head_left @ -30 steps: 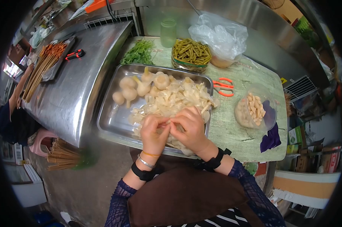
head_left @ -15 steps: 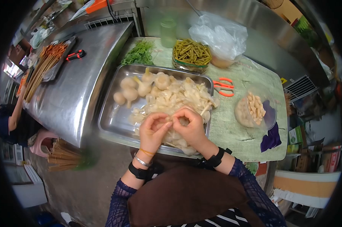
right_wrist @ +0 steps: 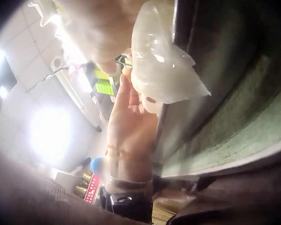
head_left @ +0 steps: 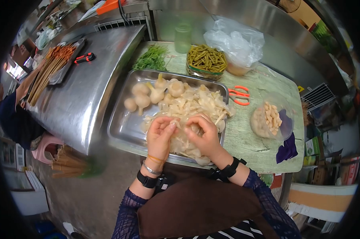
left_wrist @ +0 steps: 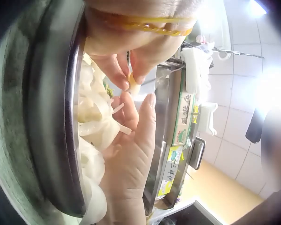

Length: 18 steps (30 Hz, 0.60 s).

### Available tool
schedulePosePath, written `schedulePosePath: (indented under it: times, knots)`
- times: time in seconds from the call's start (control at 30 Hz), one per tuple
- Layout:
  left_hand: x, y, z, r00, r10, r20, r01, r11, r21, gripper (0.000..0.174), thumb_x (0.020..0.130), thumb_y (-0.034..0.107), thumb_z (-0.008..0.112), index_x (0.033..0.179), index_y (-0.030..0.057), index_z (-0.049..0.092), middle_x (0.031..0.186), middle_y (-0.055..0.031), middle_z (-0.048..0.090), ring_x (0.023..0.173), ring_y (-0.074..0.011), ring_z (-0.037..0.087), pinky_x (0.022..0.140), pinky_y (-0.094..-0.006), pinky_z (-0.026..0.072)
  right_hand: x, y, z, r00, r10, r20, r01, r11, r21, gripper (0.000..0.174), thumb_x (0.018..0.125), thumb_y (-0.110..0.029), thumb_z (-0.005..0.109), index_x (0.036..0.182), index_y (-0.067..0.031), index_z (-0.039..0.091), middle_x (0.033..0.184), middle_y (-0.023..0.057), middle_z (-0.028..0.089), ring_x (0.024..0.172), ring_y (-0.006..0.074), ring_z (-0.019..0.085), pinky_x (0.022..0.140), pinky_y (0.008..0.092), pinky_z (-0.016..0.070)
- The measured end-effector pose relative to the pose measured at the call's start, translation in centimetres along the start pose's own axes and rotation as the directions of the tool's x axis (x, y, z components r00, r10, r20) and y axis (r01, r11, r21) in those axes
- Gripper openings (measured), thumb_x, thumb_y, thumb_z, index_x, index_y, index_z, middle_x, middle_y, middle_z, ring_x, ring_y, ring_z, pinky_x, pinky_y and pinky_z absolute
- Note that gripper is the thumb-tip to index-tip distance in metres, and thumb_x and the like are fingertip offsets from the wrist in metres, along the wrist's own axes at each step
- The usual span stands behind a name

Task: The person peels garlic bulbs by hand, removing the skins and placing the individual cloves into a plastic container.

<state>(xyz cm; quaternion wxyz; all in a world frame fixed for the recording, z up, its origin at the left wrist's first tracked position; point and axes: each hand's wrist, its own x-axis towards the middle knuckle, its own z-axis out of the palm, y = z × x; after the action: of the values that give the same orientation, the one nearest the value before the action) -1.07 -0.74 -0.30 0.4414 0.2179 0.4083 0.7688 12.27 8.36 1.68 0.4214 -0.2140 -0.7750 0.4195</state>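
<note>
My left hand (head_left: 160,133) pinches a small pale garlic clove (left_wrist: 135,87) between thumb and fingertip, above a steel tray (head_left: 126,123). Close beside it is my right hand (head_left: 205,135), thumb and forefinger apart with nothing seen between them. In the left wrist view its fingertips lie just below the clove. Beneath both hands spreads a heap of papery garlic skins (head_left: 196,101); one large skin (right_wrist: 161,61) fills much of the right wrist view. Several whole garlic bulbs (head_left: 140,100) sit at the tray's far left.
Right of the tray are orange-handled scissors (head_left: 240,95) and a clear tub (head_left: 263,123) of peeled cloves. Behind stand a container of cut green beans (head_left: 206,57), a plastic bag (head_left: 236,42) and green herbs (head_left: 151,57). A steel counter (head_left: 104,55) with skewers (head_left: 48,75) adjoins on the left.
My hands were together at the fingertips and have drawn slightly apart, the right thumb and forefinger parting. The view has shifted a little. The person at far left has moved their arm.
</note>
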Motion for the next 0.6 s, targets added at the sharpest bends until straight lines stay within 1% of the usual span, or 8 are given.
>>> schedulePosePath:
  times: [0.03, 0.13, 0.2, 0.3, 0.4, 0.5, 0.53, 0.6]
  knots:
    - [0.0, -0.1, 0.0, 0.999, 0.027, 0.017, -0.028, 0.999, 0.025, 0.021, 0.091, 0.0, 0.063, 0.11, 0.0011, 0.057, 0.11, -0.0106, 0.065, 0.097, -0.0145, 0.063, 0.087, -0.0266, 0.051, 0.1, -0.5, 0.1, 0.999, 0.018, -0.047, -0.019, 1.0, -0.013, 0.014, 0.074, -0.011, 0.076, 0.081, -0.0051, 0.064, 0.084, 0.0074, 0.063, 0.083, 0.0266, 0.057, 0.076, 0.0357, 0.0456]
    - [-0.2, -0.5, 0.0, 0.995, 0.09, 0.045, -0.094, 0.99, 0.104, 0.021, 0.088, -0.003, 0.065, 0.109, 0.0001, 0.059, 0.11, -0.0107, 0.065, 0.099, -0.0141, 0.063, 0.088, -0.0266, 0.0508, -0.2, 0.4, 0.0, 0.999, -0.04, -0.013, 0.039, 0.996, -0.081, 0.017, 0.076, -0.014, 0.077, 0.086, -0.0052, 0.067, 0.086, 0.0077, 0.065, 0.083, 0.0268, 0.058, 0.076, 0.0356, 0.0463]
    - [-0.4, -0.5, 0.1, 0.993, 0.108, 0.038, -0.113, 0.979, 0.17, 0.02, 0.087, -0.003, 0.066, 0.107, -0.0007, 0.062, 0.11, -0.0104, 0.065, 0.099, -0.0138, 0.063, 0.088, -0.0265, 0.0511, -0.3, 0.3, -0.4, 0.999, -0.032, 0.013, 0.034, 0.994, -0.101, 0.016, 0.076, -0.009, 0.076, 0.09, -0.0036, 0.068, 0.089, 0.0082, 0.066, 0.085, 0.025, 0.059, 0.077, 0.034, 0.047]
    - [-0.6, -0.5, -0.2, 0.99, 0.137, 0.017, -0.136, 0.946, 0.295, 0.017, 0.087, -0.002, 0.067, 0.104, -0.0013, 0.066, 0.111, -0.0103, 0.065, 0.094, -0.0137, 0.064, 0.084, -0.0265, 0.0526, -0.1, 0.0, -0.6, 0.999, -0.024, 0.041, 0.028, 0.996, -0.09, 0.017, 0.078, -0.006, 0.074, 0.094, -0.0028, 0.068, 0.093, 0.0084, 0.067, 0.086, 0.0231, 0.06, 0.077, 0.0319, 0.0475]
    - [-1.2, 0.4, 0.4, 0.984, 0.176, 0.016, -0.162, 0.864, 0.477, 0.014, 0.087, -0.001, 0.067, 0.101, -0.0002, 0.069, 0.103, -0.0096, 0.068, 0.088, -0.0145, 0.066, 0.078, -0.0264, 0.0534, -0.2, 0.3, -0.7, 0.999, 0.011, 0.049, -0.009, 0.999, -0.034, 0.017, 0.081, -0.006, 0.072, 0.097, -0.0024, 0.069, 0.095, 0.0084, 0.068, 0.085, 0.0213, 0.061, 0.075, 0.0299, 0.0475]
    - [-1.2, 1.6, 0.3, 0.939, 0.281, 0.197, -0.326, 0.55, 0.769, 0.015, 0.088, 0.0, 0.066, 0.102, -0.0025, 0.069, 0.094, -0.0108, 0.069, 0.079, -0.0152, 0.068, 0.07, -0.0256, 0.0541, -0.2, 0.4, -0.7, 0.997, 0.04, 0.064, -0.04, 0.999, 0.005, 0.017, 0.083, -0.006, 0.07, 0.099, -0.002, 0.069, 0.095, 0.0082, 0.068, 0.085, 0.0198, 0.061, 0.074, 0.0286, 0.0475]
    - [-1.1, 1.6, 0.2, 0.922, 0.317, 0.225, -0.364, 0.503, 0.784, 0.014, 0.087, 0.0, 0.067, 0.101, -0.0022, 0.069, 0.092, -0.011, 0.069, 0.077, -0.0155, 0.068, 0.069, -0.0257, 0.0539, -0.1, 0.4, -0.7, 0.996, 0.045, 0.071, -0.046, 0.999, 0.014, 0.017, 0.084, -0.005, 0.069, 0.1, -0.0019, 0.069, 0.095, 0.0081, 0.068, 0.085, 0.0194, 0.061, 0.074, 0.0283, 0.0476]
    - [-1.0, 1.4, 0.1, 0.879, 0.38, 0.286, -0.436, 0.403, 0.804, 0.014, 0.086, 0.0, 0.067, 0.1, -0.0017, 0.07, 0.088, -0.0114, 0.069, 0.074, -0.0161, 0.068, 0.066, -0.0258, 0.0537, 0.0, 0.1, -0.7, 0.996, 0.059, 0.071, -0.06, 0.998, 0.016, 0.017, 0.084, -0.007, 0.069, 0.1, -0.0019, 0.069, 0.094, 0.0094, 0.069, 0.086, 0.0231, 0.062, 0.075, 0.031, 0.0486]
